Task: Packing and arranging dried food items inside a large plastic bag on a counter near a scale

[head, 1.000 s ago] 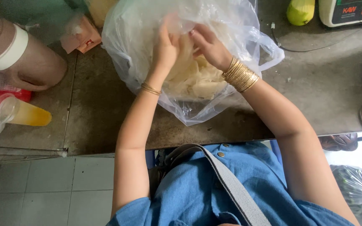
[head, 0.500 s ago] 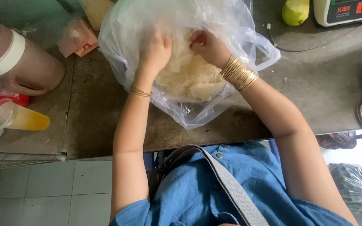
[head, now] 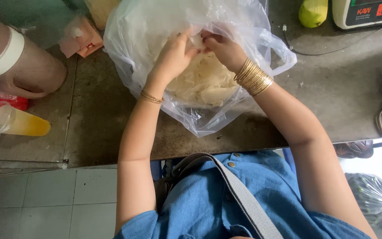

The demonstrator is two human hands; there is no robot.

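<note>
Honestly, w/ left hand (head: pixel 173 55) & right hand (head: pixel 224 49) both pinching one pale chip (head: pixel 196 41) inside the thin plastic bag (head: pixel 129 48), it could crumble or the bag tear.

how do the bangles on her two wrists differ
The left wrist bangle is one thin gold band, lying outside the plastic bag. The right wrist bangles are a thick stack of many gold bands, sitting at the bag's open edge. Both are gold, and both hands, left hand and right hand, are inside the bag.
</note>
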